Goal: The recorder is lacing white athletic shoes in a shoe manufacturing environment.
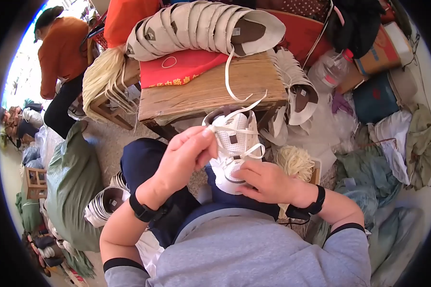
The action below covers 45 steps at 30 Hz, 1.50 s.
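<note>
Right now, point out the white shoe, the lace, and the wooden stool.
white shoe (234, 138), head view, on its perforated upper
lace (231, 83), head view, on the strand lying over the stool
wooden stool (201, 93), head view, on its bare top plank

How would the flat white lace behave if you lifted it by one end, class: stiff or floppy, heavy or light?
Probably floppy: the white lace curves loosely down from the wooden bench to the white shoe upper. Likely light, since the left hand pinches it with fingertips alone. It may slide easily through the holes while the right hand steadies the upper.
</note>
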Available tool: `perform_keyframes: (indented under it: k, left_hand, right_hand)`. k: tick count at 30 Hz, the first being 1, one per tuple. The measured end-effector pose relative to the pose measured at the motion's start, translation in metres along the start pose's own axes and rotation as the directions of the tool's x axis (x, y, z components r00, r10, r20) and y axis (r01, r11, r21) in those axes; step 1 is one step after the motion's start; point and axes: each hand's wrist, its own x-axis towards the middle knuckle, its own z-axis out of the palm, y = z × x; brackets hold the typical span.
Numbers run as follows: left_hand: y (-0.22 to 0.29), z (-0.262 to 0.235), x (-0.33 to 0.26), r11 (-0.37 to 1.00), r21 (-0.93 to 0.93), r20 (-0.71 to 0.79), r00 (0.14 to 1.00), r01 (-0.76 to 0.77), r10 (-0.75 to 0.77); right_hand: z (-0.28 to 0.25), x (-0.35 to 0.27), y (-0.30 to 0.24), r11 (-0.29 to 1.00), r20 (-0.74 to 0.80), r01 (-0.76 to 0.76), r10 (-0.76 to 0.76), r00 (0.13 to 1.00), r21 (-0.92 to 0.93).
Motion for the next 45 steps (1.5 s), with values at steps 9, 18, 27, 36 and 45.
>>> perform_keyframes:
  k: [9, 18, 27, 36, 45]
  left_hand:
    - [0.009, 0.027, 0.014, 0.997, 0.053, -0.015, 0.998, -0.061, 0.062]
    - [0.011, 0.01, 0.011, 0.994, 0.079, -0.114, 0.99, -0.074, 0.083]
    - [0.08, 0.049, -0.019, 0.928, 0.083, 0.063, 0.931, -0.365, 0.36]
    - [0.073, 0.034, -0.004, 0.935, 0.049, -0.109, 0.929, -0.35, 0.354]
    - [0.017, -0.088, -0.017, 0.846, -0.274, -0.52, 0.811, -0.457, 0.269]
  right_hand:
    - [0.008, 0.036, 0.004, 0.951, 0.034, -0.179, 0.194, 0.98, -0.252]
    - [0.02, 0.033, 0.013, 0.851, 0.175, -0.003, 0.112, 0.978, -0.526]
    - [0.029, 0.026, 0.02, 0.874, 0.003, 0.151, -0.169, 0.986, -0.462]
    - [0.018, 0.031, 0.009, 0.9, -0.055, -0.393, 0.409, 0.911, 0.187]
    - [-0.069, 0.051, 0.032, -0.022, -0.033, 0.05, 0.5, 0.865, 0.999]
